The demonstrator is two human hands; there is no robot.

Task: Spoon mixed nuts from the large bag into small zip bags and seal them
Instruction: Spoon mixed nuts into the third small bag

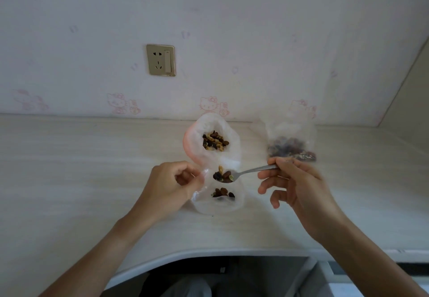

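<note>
On the pale wood-grain desk point(92, 180), the left hand point(173, 181) pinches the left rim of a small clear plastic zip bag point(218, 200) holding a few nuts. The right hand point(293, 181) grips a metal spoon point(234, 176) heaped with nuts above its mouth. Just beyond stands the large open translucent bag point(214, 142); far right lies a filled clear bag point(291, 144).

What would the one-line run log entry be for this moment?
step: filling | left hand: pinches small zip bag mouth open | right hand: holds loaded spoon over it | large bag: open behind | filled bag: right
</note>
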